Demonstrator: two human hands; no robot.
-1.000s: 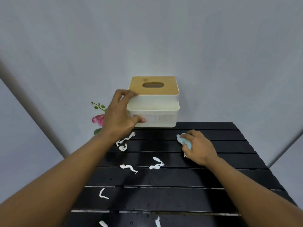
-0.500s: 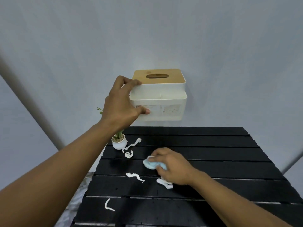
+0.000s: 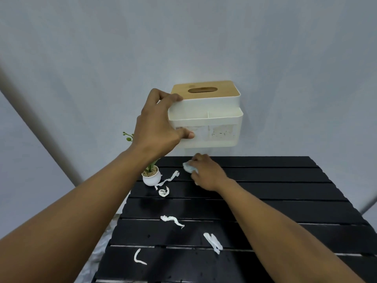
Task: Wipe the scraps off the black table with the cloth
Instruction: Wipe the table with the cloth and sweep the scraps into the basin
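A black bench [image 3: 275, 203], slatted, stands against a grey wall [image 3: 183, 37]. The left hand [image 3: 157, 127] holds a white box with a slotted wooden lid [image 3: 212, 117] in the air, clear of the bench's far edge. Its fingers [image 3: 171, 98] hook over the top left corner, and the thumb presses the front face.

The right hand [image 3: 207, 173] is down on the far slats. Its fingers [image 3: 199, 158] are curled over a pale blue cloth [image 3: 188, 168], bunched and pressed to the bench (only its left edge shows).

White scraps [image 3: 172, 219] lie mid-bench and around:
- a long strip [image 3: 169, 178] and a curl [image 3: 164, 192], just beside a small white plant pot [image 3: 151, 178] at the far left edge
- a wider piece [image 3: 213, 243] beside the right forearm
- a hooked sliver [image 3: 139, 257] near the front left
- a white speck under the right wrist, possibly another scrap

The left forearm crosses in front of the plant and hides most of its leaves.
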